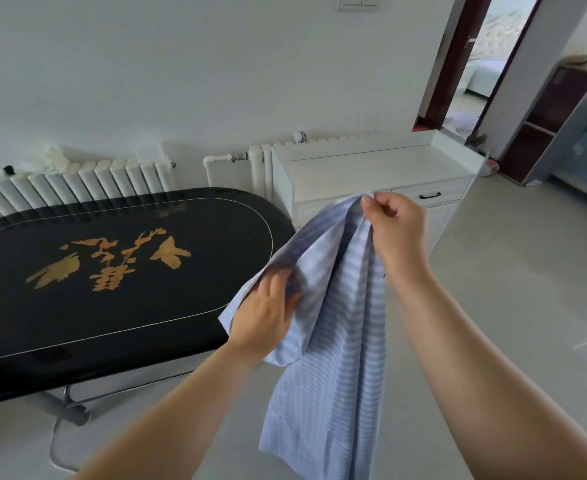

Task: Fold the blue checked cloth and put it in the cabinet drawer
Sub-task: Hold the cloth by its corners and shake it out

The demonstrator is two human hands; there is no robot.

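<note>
Beside black table (112, 271), both hands pinching blurred cloth (333, 341)

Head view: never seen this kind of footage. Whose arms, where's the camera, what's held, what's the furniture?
There is no robot here: a person wears one wide-angle camera on the head, looking forward and down at their own bare arms. The right hand pinches the top of the blue-and-white checked cloth, which hangs in the air. The left hand has its grip on the cloth's side edge. On the left stands a glossy black oval table with gold pattern; nothing lies on it. Behind the hands stands the white cabinet; its drawer with a black handle is shut.
</note>
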